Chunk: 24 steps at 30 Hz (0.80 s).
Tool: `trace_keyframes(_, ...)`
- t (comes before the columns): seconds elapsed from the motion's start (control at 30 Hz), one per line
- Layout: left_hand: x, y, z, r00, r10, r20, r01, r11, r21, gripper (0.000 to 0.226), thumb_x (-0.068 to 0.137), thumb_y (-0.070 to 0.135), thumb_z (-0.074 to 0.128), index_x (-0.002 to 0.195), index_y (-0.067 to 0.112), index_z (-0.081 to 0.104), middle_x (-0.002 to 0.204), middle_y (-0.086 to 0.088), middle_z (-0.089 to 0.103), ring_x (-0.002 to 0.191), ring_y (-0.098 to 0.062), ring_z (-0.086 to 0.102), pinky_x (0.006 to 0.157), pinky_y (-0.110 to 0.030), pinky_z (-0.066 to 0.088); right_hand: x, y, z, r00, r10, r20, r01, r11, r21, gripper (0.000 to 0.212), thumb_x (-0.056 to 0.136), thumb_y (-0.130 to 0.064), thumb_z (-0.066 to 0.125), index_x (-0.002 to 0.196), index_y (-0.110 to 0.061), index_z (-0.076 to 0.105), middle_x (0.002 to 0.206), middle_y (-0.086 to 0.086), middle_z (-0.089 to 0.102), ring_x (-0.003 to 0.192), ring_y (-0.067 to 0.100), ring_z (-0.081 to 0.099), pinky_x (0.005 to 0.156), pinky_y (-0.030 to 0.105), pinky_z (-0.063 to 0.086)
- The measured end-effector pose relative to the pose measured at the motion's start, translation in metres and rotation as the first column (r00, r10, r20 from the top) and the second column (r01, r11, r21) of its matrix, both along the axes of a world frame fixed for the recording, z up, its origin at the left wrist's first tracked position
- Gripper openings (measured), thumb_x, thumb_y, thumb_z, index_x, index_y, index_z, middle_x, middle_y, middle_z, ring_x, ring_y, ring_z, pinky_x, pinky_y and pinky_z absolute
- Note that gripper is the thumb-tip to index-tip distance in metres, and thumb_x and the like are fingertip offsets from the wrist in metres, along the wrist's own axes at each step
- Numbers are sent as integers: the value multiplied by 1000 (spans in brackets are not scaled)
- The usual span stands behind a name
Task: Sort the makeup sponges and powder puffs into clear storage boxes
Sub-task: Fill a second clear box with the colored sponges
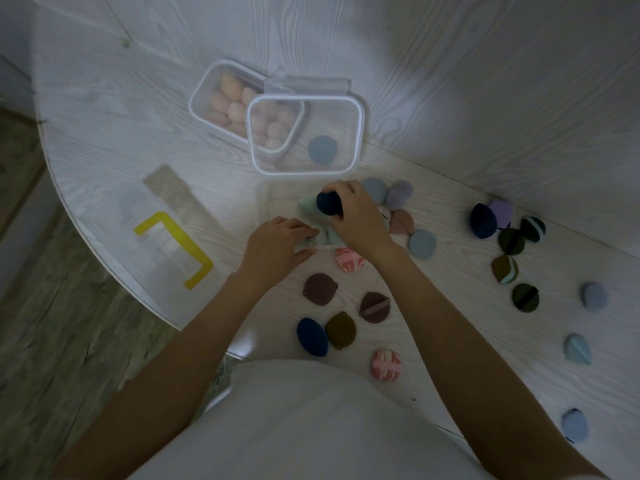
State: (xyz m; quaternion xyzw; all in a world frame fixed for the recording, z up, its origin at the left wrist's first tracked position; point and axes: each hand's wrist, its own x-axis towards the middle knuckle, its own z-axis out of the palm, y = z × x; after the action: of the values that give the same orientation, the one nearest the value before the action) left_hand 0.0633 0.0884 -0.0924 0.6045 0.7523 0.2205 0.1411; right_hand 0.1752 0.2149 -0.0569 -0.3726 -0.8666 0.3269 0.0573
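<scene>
Your right hand (356, 216), fingers clamped on the navy puff (328, 203): lift clear, drop into the open box (358, 133); left hand (277, 247) fingers pinch mint puffs (320, 237).

White wood-grain table (450, 98) carries clear boxes (306, 168) and scattered puffs (420, 244).

two clear boxes (306, 135); two hands (277, 247); three navy puffs (311, 337).

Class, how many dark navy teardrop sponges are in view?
3 navy sponges: one in the right hand, one beside the olive puff near the person, one beside the purple sponge. Others possibly hidden.
</scene>
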Motion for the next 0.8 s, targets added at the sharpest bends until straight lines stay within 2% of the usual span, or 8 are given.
trace_keyframes(0.1,0,0,-1,1000,6,5,-6,1000,0,31,72,28,79,101,18,72,94,-2,71,80,-25,64,63,-30,47,-4,1,-5,997,47,59,-52,995,90,27,79,-7,64,103,-2,52,101,15,58,83,27,56,69,40,48)
trace_keyframes(0.27,0,0,-3,1000,3,-11,-3,1000,4,31,68,27,82,97,17,73,89,-2,72,73,-25,64,62,-25,43,-10,7,1,993,-35,-113,41,998,49,22,80,-12,66,95,-3,54,95,10,59,81,18,53,68,32,46)
trace_keyframes(0.37,0,0,-3,1000,2,-12,-2,1000,7,32,67,28,82,96,18,74,88,-2,71,71,-24,64,63,-23,40,-2,9,7,999,2,-41,4,989,147,17,80,-8,64,94,-1,58,97,13,55,82,20,52,70,31,45)
trace_keyframes(0.43,-1,0,-3,1000,-1,-6,1,1000,9,32,67,27,82,96,17,74,88,-2,71,71,-24,63,62,-24,43,3,6,11,999,-12,44,2,978,210,18,83,-7,58,100,-2,57,94,13,53,73,22,50,60,34,46)
trace_keyframes(0.53,-1,0,-2,1000,2,3,-2,1000,10,31,67,27,82,95,17,74,89,-3,71,72,-25,64,61,-27,45,3,1,10,991,-6,133,-33,955,295,18,84,-3,53,101,-6,58,92,14,48,62,21,42,43,25,30)
trace_keyframes(0.6,-1,0,-3,1000,-1,4,1,1000,8,31,68,27,82,96,17,74,90,-3,71,73,-25,64,61,-28,45,-1,0,7,986,-19,167,-34,950,310,12,84,-1,52,94,-3,58,92,17,50,61,20,39,44,27,25)
trace_keyframes(0.7,-1,0,-4,1000,-6,-5,6,1000,13,30,68,28,81,96,18,74,90,-2,72,73,-24,64,61,-28,46,-8,-1,1,978,-29,208,-32,958,284,12,87,-5,52,98,-2,56,95,15,53,66,22,46,47,26,26)
trace_keyframes(0.8,0,0,-3,1000,2,-8,-2,1000,20,30,69,27,81,97,19,74,92,-2,72,75,-24,65,62,-27,47,-15,1,5,996,-71,-60,72,997,17,20,86,-17,61,99,-3,55,87,10,61,72,23,58,57,28,41)
